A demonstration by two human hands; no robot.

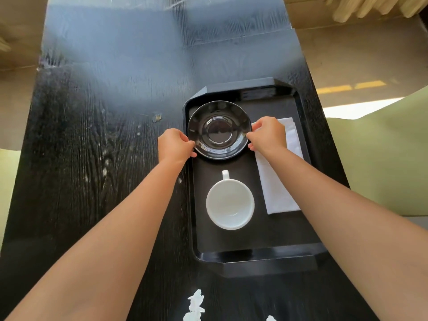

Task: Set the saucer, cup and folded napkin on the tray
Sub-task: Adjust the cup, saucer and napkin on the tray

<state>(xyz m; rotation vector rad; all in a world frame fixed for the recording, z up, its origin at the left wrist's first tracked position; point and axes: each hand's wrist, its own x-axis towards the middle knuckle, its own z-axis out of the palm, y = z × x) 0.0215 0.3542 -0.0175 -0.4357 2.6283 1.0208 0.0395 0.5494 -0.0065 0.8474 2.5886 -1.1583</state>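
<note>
Both hands, left (176,144) and right (267,135), arms outstretched, fingertips pinching opposite rims of the black saucer (219,129) over the tray (254,258).

Both hands (176,144) on saucer (219,129)

No text, label, brand, number or sign can be read anywhere in this view. The black tray (308,147), the dark saucer (240,119), the white cup (229,202) and the white napkin (278,191) all show plain surfaces with no print. The dark wooden table (104,135) carries only grain, scuffs and glare. The white patches at its near edge (195,304) are too blurred to tell whether they are markings of any kind.
</note>
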